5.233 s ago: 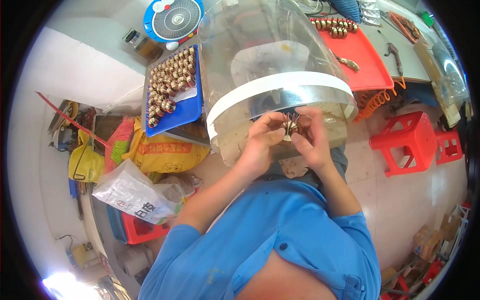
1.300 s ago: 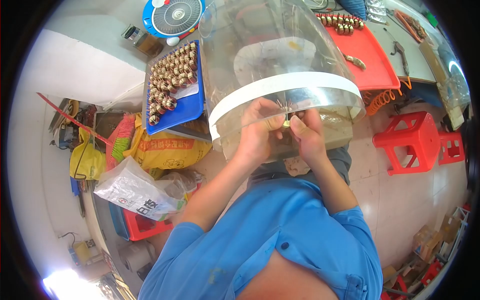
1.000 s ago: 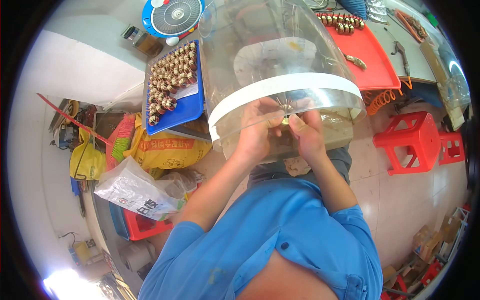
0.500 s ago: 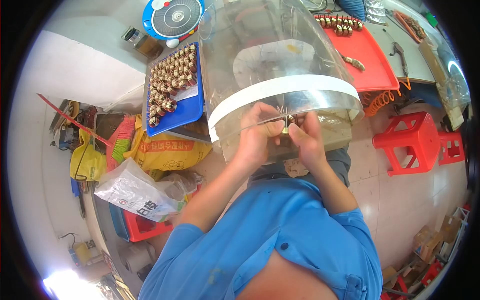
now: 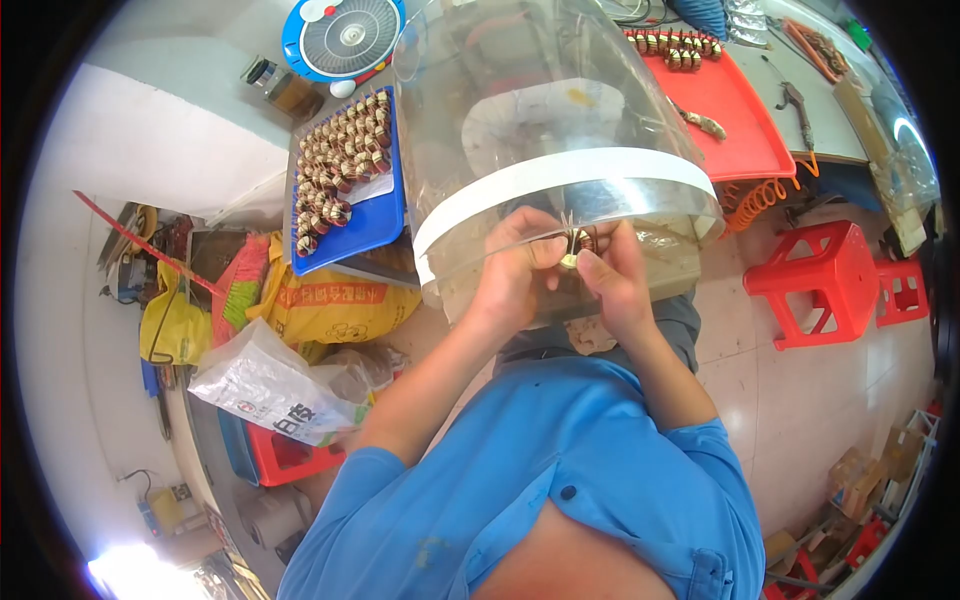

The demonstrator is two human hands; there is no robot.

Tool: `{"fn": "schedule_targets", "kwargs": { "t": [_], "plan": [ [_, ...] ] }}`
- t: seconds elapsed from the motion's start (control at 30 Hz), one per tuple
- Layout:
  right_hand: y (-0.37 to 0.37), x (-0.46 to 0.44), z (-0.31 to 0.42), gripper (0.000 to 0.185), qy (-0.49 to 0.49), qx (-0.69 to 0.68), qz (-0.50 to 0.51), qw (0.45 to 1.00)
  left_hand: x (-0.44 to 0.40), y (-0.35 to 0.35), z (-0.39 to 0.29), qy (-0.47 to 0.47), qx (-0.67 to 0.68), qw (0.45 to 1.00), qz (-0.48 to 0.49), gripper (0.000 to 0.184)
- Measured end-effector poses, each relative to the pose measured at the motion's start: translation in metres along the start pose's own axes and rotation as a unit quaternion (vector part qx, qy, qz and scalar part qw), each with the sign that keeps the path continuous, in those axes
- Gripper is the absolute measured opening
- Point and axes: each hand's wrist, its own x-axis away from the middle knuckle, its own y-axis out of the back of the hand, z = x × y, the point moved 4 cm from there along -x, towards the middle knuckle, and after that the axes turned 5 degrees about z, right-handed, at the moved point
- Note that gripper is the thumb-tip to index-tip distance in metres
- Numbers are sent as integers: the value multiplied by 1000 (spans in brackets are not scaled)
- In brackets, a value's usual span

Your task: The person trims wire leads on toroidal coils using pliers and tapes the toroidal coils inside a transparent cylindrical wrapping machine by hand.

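A small copper-wound coil [image 5: 584, 242] with a pale band and thin wire leads pointing up is held between my two hands, under the front edge of a transparent plastic hood [image 5: 560, 190]. My left hand [image 5: 518, 262] pinches it from the left with thumb and fingers. From the other side my right hand [image 5: 618, 272] grips it, thumb against the pale part. The hood's edge and my fingers hide some of the coil. On the left, a blue tray [image 5: 365, 228] bears rows of similar coils [image 5: 345, 145].
A red tray [image 5: 745, 130] with more coils [image 5: 680, 45] and a brush-like tool [image 5: 703, 121] lies on the right. A blue fan [image 5: 345, 38] and a jar [image 5: 283, 87] stand back left. Red stools [image 5: 815, 280] are at right; bags [image 5: 275, 380] lie at left.
The coil has turned a little between my fingers, showing more of its copper windings, and its leads are grouped differently. Both hands stay in nearly the same place.
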Motion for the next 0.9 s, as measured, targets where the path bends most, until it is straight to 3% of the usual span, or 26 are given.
{"fn": "schedule_targets", "kwargs": {
  "t": [0.3,0.47,0.9],
  "plan": [
    [-18,-1,4,24,0,-78,-58,995,-3,3,-4,2,-17,1000,-14,24],
    [-18,-5,4,24,-19,-51,-69,996,-11,9,-4,17,-20,999,-28,29],
    [-20,-11,-2,23,-6,-86,-90,992,-17,13,-5,14,-9,1000,-21,20]
  ]
}}
